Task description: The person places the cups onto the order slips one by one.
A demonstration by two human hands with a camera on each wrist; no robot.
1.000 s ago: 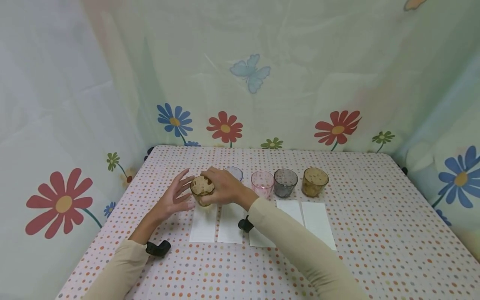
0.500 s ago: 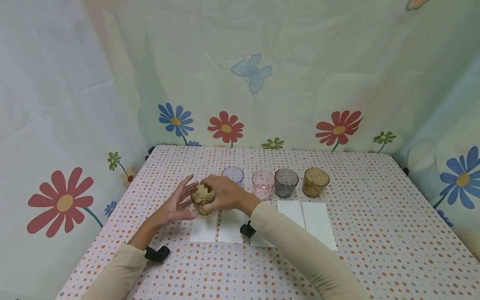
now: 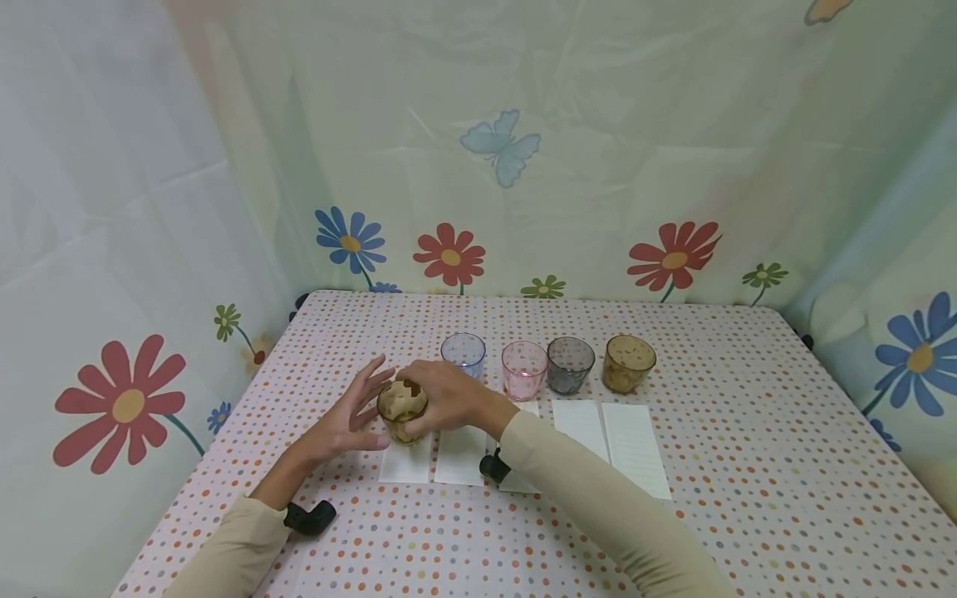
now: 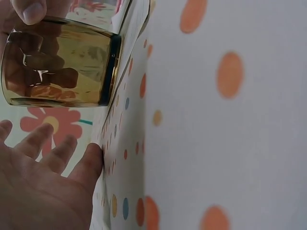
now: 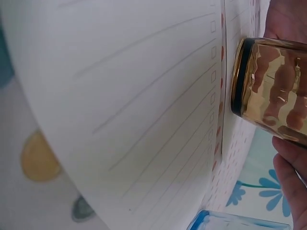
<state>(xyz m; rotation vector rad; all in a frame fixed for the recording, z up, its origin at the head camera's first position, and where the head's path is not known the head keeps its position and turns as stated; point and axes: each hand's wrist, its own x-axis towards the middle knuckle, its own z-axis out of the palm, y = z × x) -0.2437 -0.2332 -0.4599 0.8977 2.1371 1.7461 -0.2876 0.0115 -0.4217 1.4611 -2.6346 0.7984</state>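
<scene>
My right hand point(image 3: 452, 397) grips a yellow-amber glass point(image 3: 401, 403) by its side, fingers at the back and thumb toward me. The glass stands upright over the top of the leftmost lined paper sheet point(image 3: 404, 465); in the left wrist view its dark base point(image 4: 111, 69) is right at the paper. On the left, my left hand point(image 3: 347, 419) stays beside the glass with fingers spread, and a gap separates them in the left wrist view. A blue glass point(image 3: 463, 352) stands just behind my right hand.
To the right of the blue glass a pink glass point(image 3: 524, 371), a grey glass point(image 3: 571, 365) and a brown-amber glass point(image 3: 629, 364) stand in a row. More lined sheets point(image 3: 635, 448) lie in front of them. A dotted cloth point(image 3: 748, 432) covers the table; a flowered curtain hangs behind.
My right hand has brought the amber glass toward me and lower, over the leftmost sheet. More of the blue glass shows now. My left hand has shifted slightly nearer to me.
</scene>
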